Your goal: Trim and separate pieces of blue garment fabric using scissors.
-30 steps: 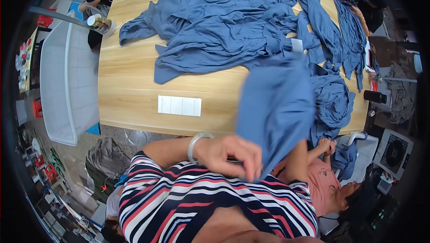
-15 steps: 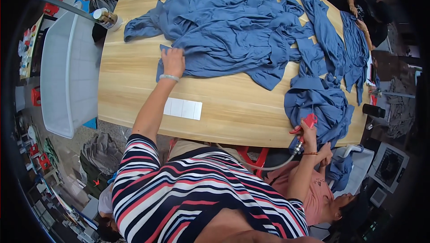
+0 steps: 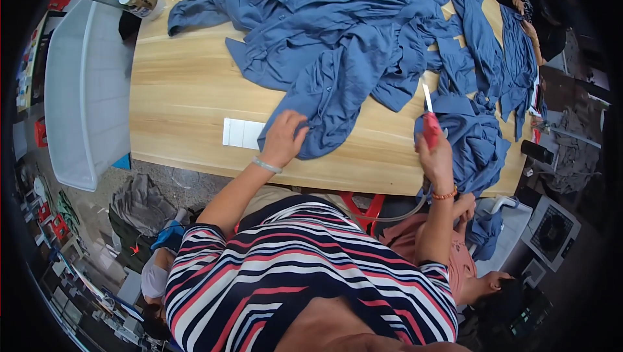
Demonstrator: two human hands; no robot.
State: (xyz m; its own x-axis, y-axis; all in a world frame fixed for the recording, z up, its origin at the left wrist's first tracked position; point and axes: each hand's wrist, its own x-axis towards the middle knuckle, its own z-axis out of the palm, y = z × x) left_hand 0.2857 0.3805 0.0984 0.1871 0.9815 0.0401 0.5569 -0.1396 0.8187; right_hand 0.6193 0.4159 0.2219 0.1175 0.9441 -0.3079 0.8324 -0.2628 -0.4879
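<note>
Blue garments (image 3: pixel 305 47) lie in a rumpled heap across the wooden table (image 3: pixel 185 86). At the near edge of the heap my left hand (image 3: pixel 283 141) has its fingers closed on the cloth of a blue garment piece (image 3: pixel 334 109), which stretches toward me. My right hand (image 3: pixel 436 157) grips a red air blow gun (image 3: pixel 431 128), its thin metal nozzle pointing away from me. From its base a pale hose (image 3: pixel 396 217) curves down past the table edge. Just right of the gun sits another bunched blue garment (image 3: pixel 477 141).
A white tub (image 3: pixel 91 92) stands left of the table. White labels (image 3: pixel 241 133) lie near my left wrist. A jar (image 3: pixel 144 3) is clamped at the far left corner. A person in pink (image 3: pixel 425 248) sits close on my right; another person's hands (image 3: pixel 519 5) are at the far right.
My left hand has come nearer and rightward, drawing blue cloth toward me over the table. My right hand has raised the blow gun and turned its nozzle away from me.
</note>
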